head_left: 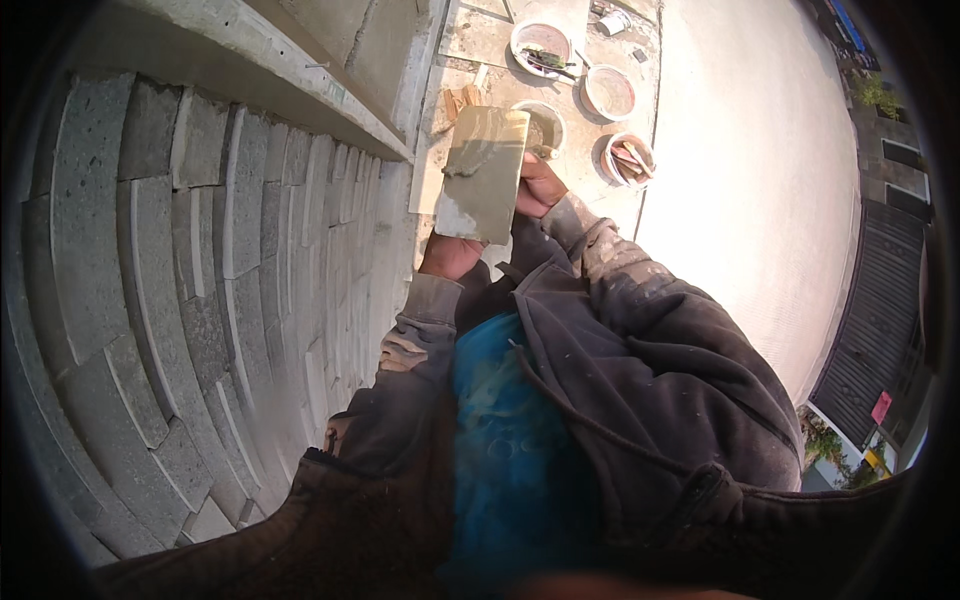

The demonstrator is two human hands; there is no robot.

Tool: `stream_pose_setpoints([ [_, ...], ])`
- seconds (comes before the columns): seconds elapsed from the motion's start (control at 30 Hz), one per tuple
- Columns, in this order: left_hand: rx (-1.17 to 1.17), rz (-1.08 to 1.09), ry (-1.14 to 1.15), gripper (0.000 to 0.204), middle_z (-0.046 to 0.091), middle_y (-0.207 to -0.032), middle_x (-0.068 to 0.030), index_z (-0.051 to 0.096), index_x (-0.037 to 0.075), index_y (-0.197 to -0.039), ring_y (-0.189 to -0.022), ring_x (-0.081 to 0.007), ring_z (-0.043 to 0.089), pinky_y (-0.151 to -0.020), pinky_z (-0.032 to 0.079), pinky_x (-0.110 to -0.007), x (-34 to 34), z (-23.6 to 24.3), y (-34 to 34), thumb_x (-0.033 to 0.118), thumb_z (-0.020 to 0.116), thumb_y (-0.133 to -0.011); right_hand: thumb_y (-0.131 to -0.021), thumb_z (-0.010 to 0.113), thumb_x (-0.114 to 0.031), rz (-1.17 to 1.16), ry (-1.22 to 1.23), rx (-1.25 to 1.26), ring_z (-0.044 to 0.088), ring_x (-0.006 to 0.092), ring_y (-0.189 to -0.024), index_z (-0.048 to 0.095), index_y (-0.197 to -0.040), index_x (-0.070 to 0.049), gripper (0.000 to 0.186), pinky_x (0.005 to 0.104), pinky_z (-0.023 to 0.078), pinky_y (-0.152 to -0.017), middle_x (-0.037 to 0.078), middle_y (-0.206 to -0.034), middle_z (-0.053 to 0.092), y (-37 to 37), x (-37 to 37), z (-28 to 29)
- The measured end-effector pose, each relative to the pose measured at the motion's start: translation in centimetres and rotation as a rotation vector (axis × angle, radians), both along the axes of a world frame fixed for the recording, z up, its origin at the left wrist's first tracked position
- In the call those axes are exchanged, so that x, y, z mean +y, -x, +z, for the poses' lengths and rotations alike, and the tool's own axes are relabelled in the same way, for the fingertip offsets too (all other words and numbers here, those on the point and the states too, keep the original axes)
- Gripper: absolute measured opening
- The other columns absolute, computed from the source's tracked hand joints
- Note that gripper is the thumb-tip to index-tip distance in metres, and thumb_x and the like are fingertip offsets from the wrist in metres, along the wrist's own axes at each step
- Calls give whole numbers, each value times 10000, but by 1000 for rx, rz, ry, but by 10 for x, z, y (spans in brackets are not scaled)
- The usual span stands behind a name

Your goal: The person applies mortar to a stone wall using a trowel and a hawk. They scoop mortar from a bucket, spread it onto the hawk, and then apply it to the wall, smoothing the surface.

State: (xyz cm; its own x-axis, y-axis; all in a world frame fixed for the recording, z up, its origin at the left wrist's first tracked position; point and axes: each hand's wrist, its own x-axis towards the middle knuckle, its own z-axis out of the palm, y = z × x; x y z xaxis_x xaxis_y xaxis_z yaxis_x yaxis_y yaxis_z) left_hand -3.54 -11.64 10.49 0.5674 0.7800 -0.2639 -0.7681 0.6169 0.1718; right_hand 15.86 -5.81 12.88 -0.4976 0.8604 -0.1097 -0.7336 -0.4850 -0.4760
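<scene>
A rectangular greyish stone tile [482,165] is held up in front of me, its upward face smeared with wet paste that looks like mortar. At its lower edge my left hand [450,257] grips it, the fingertips hidden beneath. My right hand [541,187] is closed at the right edge, its fingers partly behind the tile. Just beyond the tile stands a pale bucket [553,122], partly covered by it.
On the left rises a wall of staggered grey stone tiles [245,210], topped by a concrete ledge [290,65]. Farther ahead are a tub with tools [518,40], a round basin [610,92], a bucket of pale pieces [608,160] and wooden blocks [452,105]. Bright pavement [740,200] lies right.
</scene>
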Motion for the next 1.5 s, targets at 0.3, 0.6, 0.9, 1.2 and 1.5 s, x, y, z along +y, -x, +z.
stream_pose_setpoints([
  [0.3,835,-208,-74,386,618,-1287,-29,540,114,-1339,-1191,-225,580,-1022,468,-423,-12,-145,-88,363,503,-1045,-956,675,-293,104,117,-878,551,252,-1280,500,-1424,-79,544,391,435,-1069,129,-1371,579,-119,7,-167],
  [0.6,560,78,422,463,561,-1332,-125,430,1,-1427,-1223,-257,577,-1030,484,-421,83,-328,-164,73,512,-977,-870,630,-618,525,824,-1601,707,361,-991,509,-1309,66,822,414,557,-860,275,-1158,664,-236,130,-438],
  [0.9,766,-54,319,545,542,-1367,-108,386,29,-1435,-1216,-231,559,-1020,485,-391,162,-435,-224,59,642,-955,-901,650,-209,488,551,-1550,693,366,-696,470,-1245,-79,409,416,550,-654,198,-773,667,-266,63,-412],
  [1.2,1007,118,-53,664,472,-1369,-156,324,20,-1385,-1247,-277,511,-993,512,-428,175,-412,-287,25,749,-875,-921,661,-332,424,399,-1790,701,359,-969,588,-1365,-178,475,443,547,-825,142,-1114,720,-252,7,-334],
  [1.5,1354,-165,-221,699,468,-1362,-203,282,-21,-1424,-1224,-285,543,-997,529,-396,157,-408,-286,27,726,-887,-918,692,-299,190,335,-1603,700,364,-977,603,-1354,-176,462,418,556,-812,161,-1140,711,-231,32,-299],
])
